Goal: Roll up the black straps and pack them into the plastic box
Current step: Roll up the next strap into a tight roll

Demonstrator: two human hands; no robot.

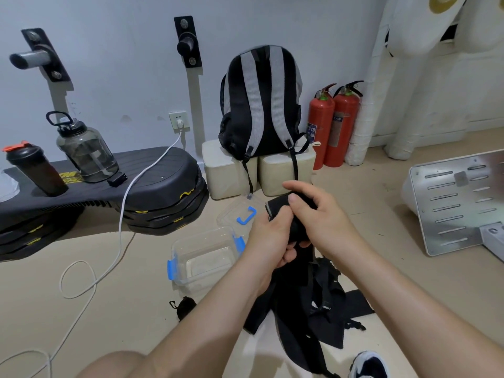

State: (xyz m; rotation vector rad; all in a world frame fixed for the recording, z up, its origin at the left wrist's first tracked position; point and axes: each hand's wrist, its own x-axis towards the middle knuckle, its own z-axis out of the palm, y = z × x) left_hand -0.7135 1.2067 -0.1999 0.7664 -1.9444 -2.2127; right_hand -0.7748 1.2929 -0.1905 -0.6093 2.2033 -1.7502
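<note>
Black strap (pixel 296 227), partly rolled, is held up just right of the plastic box (pixel 199 238). Its loose length hangs straight down to the heap of straps (pixel 321 301), which lies nearer the person than the box. The left hand (pixel 268 238) curls its fingers round the roll from below. The right hand (pixel 321 216) grips it from above, thumb pressing on top. The lid (pixel 234 211) lies just behind the box.

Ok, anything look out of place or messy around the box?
Nothing damaged. The plastic box sits open, lid lying behind it. Only oddity: the loose black straps lie in a tangled heap on the floor, below the left hand and right hand gripping one.
</note>
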